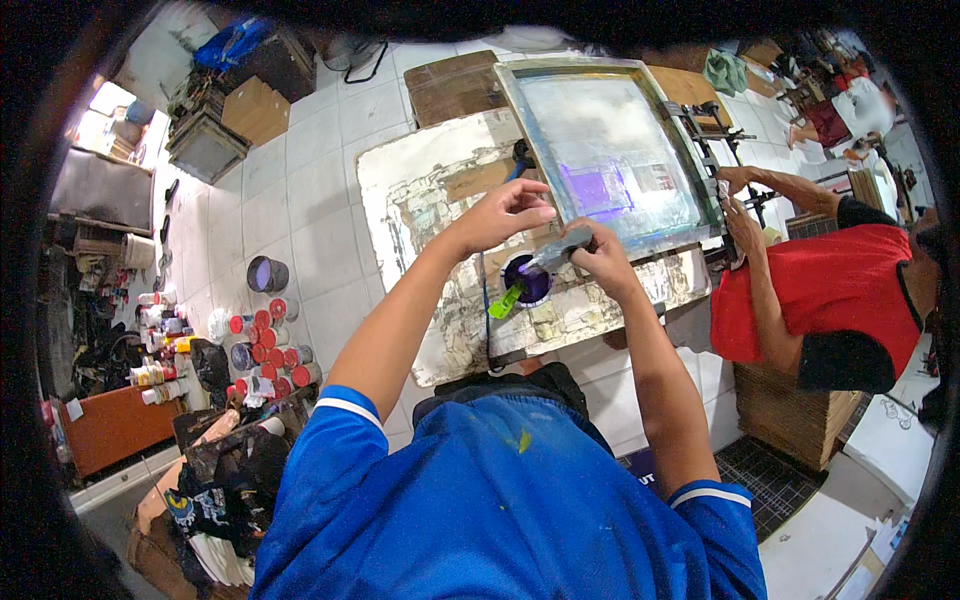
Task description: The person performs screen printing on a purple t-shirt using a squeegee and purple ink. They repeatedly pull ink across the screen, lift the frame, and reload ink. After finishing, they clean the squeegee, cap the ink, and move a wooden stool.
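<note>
My right hand is closed around a grey, flat-bladed scraper whose tip reaches over a tub of purple ink. A bright green spatula leans at the tub's rim. To the left, my left hand is held with its fingers apart and slightly curled, holding nothing. It is close to the near left edge of a screen-printing frame; whether it touches is unclear. The frame is tilted up above the paint-crusted table. Purple ink marks a rectangular patch on its mesh.
At the right, a person in a red top has both hands by the frame's far right side and its metal clamps. Several red-lidded jars and a dark bucket stand on the tiled floor. Cardboard boxes are at the back left.
</note>
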Motion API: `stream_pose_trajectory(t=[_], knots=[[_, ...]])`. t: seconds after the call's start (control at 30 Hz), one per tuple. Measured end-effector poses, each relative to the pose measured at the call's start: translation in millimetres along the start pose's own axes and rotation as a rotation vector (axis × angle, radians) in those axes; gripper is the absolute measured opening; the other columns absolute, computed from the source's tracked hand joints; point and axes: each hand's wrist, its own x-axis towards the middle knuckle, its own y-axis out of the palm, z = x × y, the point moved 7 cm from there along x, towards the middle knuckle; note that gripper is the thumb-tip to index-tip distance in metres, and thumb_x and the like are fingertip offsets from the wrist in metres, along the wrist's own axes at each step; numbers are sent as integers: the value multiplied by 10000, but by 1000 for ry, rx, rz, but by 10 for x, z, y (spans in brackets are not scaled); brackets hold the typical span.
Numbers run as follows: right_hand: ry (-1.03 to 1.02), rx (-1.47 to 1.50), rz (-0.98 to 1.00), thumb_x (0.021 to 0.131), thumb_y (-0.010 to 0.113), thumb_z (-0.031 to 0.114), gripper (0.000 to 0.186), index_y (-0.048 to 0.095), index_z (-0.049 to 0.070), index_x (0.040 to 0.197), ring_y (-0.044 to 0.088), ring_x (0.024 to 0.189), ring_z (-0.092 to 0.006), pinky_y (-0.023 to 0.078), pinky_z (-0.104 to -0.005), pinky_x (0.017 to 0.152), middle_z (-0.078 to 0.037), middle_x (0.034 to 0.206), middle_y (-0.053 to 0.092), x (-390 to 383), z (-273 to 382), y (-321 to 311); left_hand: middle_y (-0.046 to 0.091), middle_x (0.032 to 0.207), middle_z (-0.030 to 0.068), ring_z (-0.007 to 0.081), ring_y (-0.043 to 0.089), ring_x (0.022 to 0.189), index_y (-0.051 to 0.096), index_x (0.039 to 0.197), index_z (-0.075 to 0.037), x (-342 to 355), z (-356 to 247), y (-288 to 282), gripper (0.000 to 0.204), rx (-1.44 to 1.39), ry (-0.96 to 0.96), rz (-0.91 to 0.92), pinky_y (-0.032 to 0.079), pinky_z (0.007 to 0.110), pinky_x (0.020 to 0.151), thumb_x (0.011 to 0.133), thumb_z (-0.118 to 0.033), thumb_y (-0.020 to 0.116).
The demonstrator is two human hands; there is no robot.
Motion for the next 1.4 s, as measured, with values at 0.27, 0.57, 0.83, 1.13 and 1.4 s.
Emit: stream_pose_trajectory(t=[0.27, 0.57, 0.83, 1.13, 1.4], knots=[[-37, 43, 70, 756, 619, 104, 305, 641, 21, 1049, 529, 1031, -165, 434, -308, 910, -42, 1070, 548, 182, -65, -24, 588, 1333, 38, 140, 537, 1252, 395, 1547, -115, 223, 306, 290, 819, -129, -254, 320, 422, 305, 1066, 899, -453, 764], [-22, 7, 27, 778, 671, 161, 382, 680, 79, 1151, 480, 1136, -240, 419, -337, 984, -86, 1165, 454, 209, -146, -8, 558, 1360, 56, 134, 547, 1211, 375, 1562, -105, 244, 319, 358, 865, -208, -243, 320, 424, 313, 1051, 870, -415, 792], [-216, -308, -47, 751, 671, 135, 468, 655, 117, 1219, 483, 1156, -293, 396, -427, 1040, -131, 1172, 474, 227, 94, -34, 499, 1441, 47, 146, 494, 1285, 344, 1592, -139, 276, 252, 380, 876, -255, -141, 303, 385, 332, 1110, 858, -336, 781], [-341, -563, -58, 833, 742, 230, 275, 657, 78, 1045, 639, 771, -312, 508, -410, 750, -110, 880, 653, -948, 585, 580, 567, 1285, -8, 118, 535, 1078, 478, 1526, -166, 183, 182, 273, 722, -111, -148, 184, 418, 279, 975, 896, -427, 716], [-216, -871, -117, 880, 730, 300, 366, 642, 153, 1203, 691, 729, -309, 544, -437, 593, -110, 913, 654, -905, 239, 1338, 597, 1108, -40, 94, 563, 1054, 564, 1438, -172, 142, 332, 274, 590, -229, -205, 129, 444, 303, 962, 923, -425, 700]])
